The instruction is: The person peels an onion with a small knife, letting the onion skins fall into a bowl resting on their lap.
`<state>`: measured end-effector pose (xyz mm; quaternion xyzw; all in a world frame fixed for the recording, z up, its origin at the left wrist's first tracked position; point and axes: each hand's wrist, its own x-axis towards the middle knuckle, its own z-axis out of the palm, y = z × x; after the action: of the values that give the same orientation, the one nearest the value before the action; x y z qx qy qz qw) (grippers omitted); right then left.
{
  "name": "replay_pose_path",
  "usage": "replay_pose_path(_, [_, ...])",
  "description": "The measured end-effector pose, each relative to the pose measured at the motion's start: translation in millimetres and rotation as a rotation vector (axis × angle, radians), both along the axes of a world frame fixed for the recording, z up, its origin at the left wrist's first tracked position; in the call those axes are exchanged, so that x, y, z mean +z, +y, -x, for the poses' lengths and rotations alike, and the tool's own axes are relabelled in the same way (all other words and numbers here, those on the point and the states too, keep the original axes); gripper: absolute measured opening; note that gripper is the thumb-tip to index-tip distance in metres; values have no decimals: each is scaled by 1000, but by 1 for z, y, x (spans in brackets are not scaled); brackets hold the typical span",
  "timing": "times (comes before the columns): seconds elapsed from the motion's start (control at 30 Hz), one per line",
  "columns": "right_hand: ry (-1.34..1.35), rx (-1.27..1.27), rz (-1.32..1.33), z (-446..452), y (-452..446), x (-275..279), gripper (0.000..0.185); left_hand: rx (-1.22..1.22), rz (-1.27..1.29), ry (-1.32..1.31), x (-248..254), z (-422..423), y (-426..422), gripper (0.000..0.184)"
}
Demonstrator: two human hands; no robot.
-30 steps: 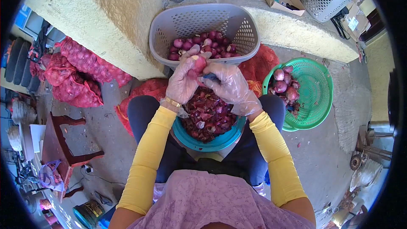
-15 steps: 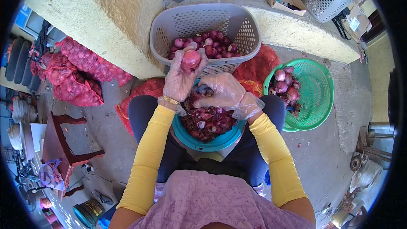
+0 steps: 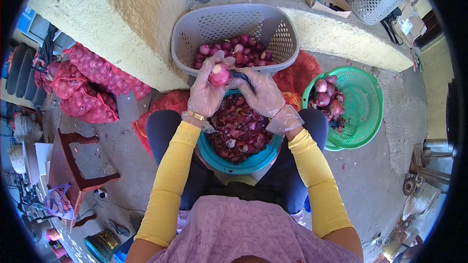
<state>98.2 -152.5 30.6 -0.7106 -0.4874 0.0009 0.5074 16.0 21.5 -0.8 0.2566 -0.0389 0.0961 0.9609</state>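
Note:
Both of my hands wear clear plastic gloves. My left hand [image 3: 205, 90] is closed around a red onion [image 3: 220, 75], whose pale cut end faces up and left. In my right hand [image 3: 263, 93] is a small dark knife [image 3: 242, 77], held against the onion's right side; its blade is mostly hidden. Below the hands, between my knees, stands a teal basin [image 3: 214, 161] heaped with onion skins [image 3: 239, 134]. Just beyond them a grey perforated basket [image 3: 234, 15] holds many peeled red onions [image 3: 248, 48].
To the right, a green colander [image 3: 363, 109] has several unpeeled onions [image 3: 322, 99] along its left side. Red mesh sacks of onions [image 3: 87, 85] lie at the left, near a wooden table [image 3: 73, 180]. A low yellow wall [image 3: 341, 36] runs behind the basket.
My right hand has risen from over the basin to the onion, bringing the knife against it. In my left hand the onion has turned, so its pale cut end shows.

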Motion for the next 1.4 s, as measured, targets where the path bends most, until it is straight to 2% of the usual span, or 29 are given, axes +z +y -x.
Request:
replay_pose_path(0.07, [113,-65,161,4,-2,8,32,61,-19,31,-2,-2,-3,26])
replay_pose_path(0.13, [76,-81,160,6,-2,9,37,122,-36,63,-4,-2,-4,25])
replay_pose_path(0.3, [25,-108,190,4,-3,4,46,22,-40,64,0,1,-4,19])
replay_pose_path(0.37, [4,-104,241,1,-3,0,57,64,-47,89,2,0,-7,19])
replay_pose_path(0.57, [-8,-136,213,2,-1,-4,48,69,-67,130,-3,1,-4,20])
replay_pose_path(0.83, [57,-145,225,1,0,-8,53,94,-187,79,-1,2,-5,31])
replay_pose_path(0.9, [60,-152,250,1,0,-5,55,125,-212,97,1,3,-7,39])
replay_pose_path(1.0, [123,-147,233,2,0,-3,59,128,-176,92,0,2,-8,40])
replay_pose_path(1.07, [26,-135,198,-2,1,-13,60,132,-179,98,-1,2,-8,39])
replay_pose_path(1.2, [31,-125,193,-1,2,-13,62,89,-162,92,-5,3,-4,38])
replay_pose_path(1.33, [44,-104,237,-3,1,-18,55,78,-146,98,-5,2,-4,41])
replay_pose_path(1.4, [58,-84,278,-4,1,-20,53,84,-133,96,-1,3,-6,33])
